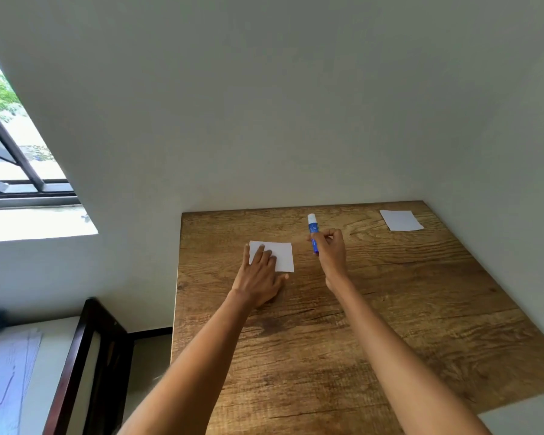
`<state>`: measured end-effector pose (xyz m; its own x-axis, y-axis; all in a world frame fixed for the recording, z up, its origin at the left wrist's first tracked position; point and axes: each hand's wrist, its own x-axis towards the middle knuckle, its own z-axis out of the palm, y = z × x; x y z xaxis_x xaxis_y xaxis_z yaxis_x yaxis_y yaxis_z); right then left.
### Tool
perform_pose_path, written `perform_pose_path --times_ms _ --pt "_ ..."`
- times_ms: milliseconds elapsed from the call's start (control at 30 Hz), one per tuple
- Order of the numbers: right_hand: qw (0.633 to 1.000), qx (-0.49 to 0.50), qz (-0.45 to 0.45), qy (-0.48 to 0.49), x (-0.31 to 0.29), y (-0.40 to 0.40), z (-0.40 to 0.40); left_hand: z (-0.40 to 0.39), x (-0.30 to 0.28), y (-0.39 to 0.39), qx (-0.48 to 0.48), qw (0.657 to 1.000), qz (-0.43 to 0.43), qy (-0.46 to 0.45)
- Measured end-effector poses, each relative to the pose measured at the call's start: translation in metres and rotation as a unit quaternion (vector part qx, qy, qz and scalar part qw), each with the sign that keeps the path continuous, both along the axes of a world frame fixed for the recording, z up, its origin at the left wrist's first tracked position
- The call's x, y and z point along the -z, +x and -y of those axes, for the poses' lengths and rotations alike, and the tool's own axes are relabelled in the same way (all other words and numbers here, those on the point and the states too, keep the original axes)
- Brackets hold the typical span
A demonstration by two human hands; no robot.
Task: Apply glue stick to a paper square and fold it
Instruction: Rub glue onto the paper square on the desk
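While left hand (259,271) presses paper (283,255).

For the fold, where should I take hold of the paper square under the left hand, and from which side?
Probably the right edge of the paper square, coming from the right. The left hand presses flat fingers on its left part, so the right part lies bare and free. It lies flat on the table, so slide a fingertip under a right corner. The right hand holds the glue stick.

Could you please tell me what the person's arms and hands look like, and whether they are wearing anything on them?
Both forearms are bare as far as the frame shows: no sleeves, gloves, watch or bracelet. The left hand and right hand show no rings on the visible fingers.
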<state>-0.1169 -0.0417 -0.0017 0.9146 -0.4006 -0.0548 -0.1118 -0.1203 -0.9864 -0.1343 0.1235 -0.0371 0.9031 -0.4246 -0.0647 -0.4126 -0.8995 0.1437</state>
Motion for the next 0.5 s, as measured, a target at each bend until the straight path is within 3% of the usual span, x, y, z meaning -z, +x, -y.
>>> perform_pose_path --times_ms 133,333,500 --pt "0.998 -0.057 0.007 0.002 0.002 0.009 0.009 -0.001 0.005 0.002 0.004 1.000 0.008 0.000" --pt "0.993 -0.065 -0.014 -0.098 0.007 0.039 0.022 0.012 -0.001 0.022 -0.006 0.998 0.030 -0.054" --pt "0.977 -0.085 0.008 -0.194 0.015 0.066 0.025 0.048 -0.013 0.057 -0.046 0.975 -0.013 -0.217"
